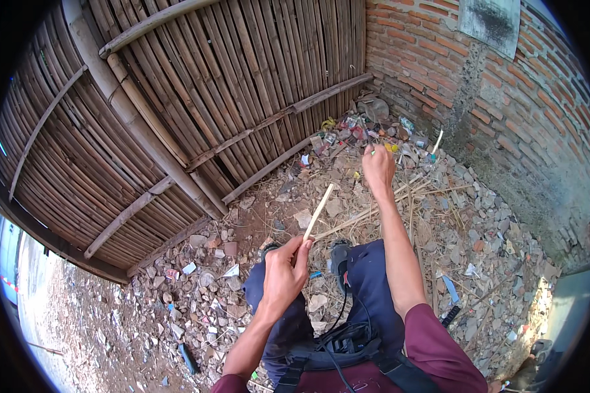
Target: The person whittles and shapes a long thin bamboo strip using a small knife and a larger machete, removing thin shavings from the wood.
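Short of the far corner of the ground (pixel 246 219), our left hand (pixel 286 275) pinches a seemingly split strip (pixel 319 208); our right hand (pixel 378 170) is clenched, contents and remaining work unclear.

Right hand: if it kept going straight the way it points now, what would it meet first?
Probably the heap of litter ahead; but depth is unclear here, so the right hand might pass above it.
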{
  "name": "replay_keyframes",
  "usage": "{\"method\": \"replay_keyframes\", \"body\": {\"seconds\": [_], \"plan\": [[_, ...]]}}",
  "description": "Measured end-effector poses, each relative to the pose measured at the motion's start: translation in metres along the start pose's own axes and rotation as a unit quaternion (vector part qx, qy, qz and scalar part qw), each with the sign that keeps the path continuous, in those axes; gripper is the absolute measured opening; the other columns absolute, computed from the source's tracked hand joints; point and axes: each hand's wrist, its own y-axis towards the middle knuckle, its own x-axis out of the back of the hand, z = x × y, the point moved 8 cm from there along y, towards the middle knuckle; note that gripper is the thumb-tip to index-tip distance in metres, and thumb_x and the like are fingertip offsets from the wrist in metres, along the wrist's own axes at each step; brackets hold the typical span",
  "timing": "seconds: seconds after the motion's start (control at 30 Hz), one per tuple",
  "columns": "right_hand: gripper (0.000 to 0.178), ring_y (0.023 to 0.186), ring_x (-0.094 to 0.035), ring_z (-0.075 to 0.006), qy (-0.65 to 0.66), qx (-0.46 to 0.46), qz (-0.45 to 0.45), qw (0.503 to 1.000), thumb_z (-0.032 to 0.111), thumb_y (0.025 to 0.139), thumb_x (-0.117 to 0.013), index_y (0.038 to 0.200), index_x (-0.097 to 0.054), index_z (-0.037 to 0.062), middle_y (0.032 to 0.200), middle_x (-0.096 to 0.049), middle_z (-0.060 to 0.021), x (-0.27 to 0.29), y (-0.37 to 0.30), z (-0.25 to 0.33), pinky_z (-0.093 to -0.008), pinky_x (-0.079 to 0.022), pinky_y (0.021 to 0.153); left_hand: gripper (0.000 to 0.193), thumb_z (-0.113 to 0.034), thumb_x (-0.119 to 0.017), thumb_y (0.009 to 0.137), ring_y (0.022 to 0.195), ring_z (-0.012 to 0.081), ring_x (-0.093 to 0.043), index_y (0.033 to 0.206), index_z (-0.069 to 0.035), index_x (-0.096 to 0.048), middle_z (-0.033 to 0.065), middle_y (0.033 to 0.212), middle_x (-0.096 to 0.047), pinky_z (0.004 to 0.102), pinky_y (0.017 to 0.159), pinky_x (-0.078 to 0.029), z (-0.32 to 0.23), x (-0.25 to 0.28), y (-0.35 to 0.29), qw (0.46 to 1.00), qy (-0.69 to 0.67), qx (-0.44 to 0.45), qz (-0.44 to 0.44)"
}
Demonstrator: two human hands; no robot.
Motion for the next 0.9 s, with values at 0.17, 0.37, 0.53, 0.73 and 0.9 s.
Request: {"method": "replay_keyframes", "body": {"seconds": [0.17,0.37,0.53,0.73,0.9], "plan": [[0.024,0.048,-0.042,-0.0103,0.367,-0.131,0.235,0.890,0.013,0.095,-0.062,0.107,-0.081,0.0055,0.072,-0.065,-0.0028,-0.034,-0.033,-0.003,-0.0342,-0.038,0.048,0.027,-0.022,-0.062,0.110,0.059,0.0064,-0.045,0.115,-0.003,-0.080,-0.0017,0.066,-0.054,0.0294,0.055,-0.038,0.043,0.012,0.009,0.999,-0.018,0.049,0.007],[0.037,0.052,-0.035,0.0002,0.562,-0.154,0.462,0.668,0.027,0.105,-0.063,0.134,-0.072,0.0073,0.079,-0.066,0.0000,0.015,-0.070,0.105,-0.0190,-0.025,0.046,0.032,-0.027,-0.059,0.113,0.062,0.0039,-0.042,0.117,-0.002,-0.079,-0.0064,0.067,-0.048,0.0284,0.053,-0.034,0.054,0.009,0.030,0.991,-0.069,0.074,0.088],[0.030,0.066,-0.055,-0.0031,0.519,-0.075,0.448,0.724,0.027,0.105,-0.070,0.122,-0.076,0.0033,0.090,-0.073,-0.0018,0.016,-0.071,0.117,-0.0207,-0.040,0.059,0.033,-0.026,-0.060,0.112,0.060,0.0063,-0.041,0.120,0.000,-0.078,-0.0046,0.065,-0.047,0.0320,0.054,-0.035,0.053,0.010,0.055,0.994,0.008,0.015,0.107],[0.024,0.087,-0.074,-0.0137,0.528,-0.059,0.348,0.773,0.024,0.109,-0.064,0.099,-0.069,0.0027,0.085,-0.075,-0.0060,0.049,-0.066,0.097,-0.0304,-0.054,0.080,0.031,-0.022,-0.072,0.104,0.065,0.0207,-0.066,0.127,-0.002,-0.076,0.0122,0.075,-0.073,0.0343,0.069,-0.054,0.036,0.000,0.078,0.996,-0.010,0.010,0.090],[0.029,0.079,-0.072,-0.0108,0.497,-0.106,0.218,0.833,0.027,0.111,-0.062,0.090,-0.062,0.0069,0.080,-0.074,-0.0046,0.072,-0.083,0.067,-0.0300,-0.052,0.080,0.036,-0.020,-0.078,0.099,0.094,0.0284,-0.077,0.129,0.000,-0.074,0.0198,0.101,-0.079,0.0382,0.092,-0.059,0.023,-0.029,0.092,0.992,0.014,-0.089,0.088]]}}
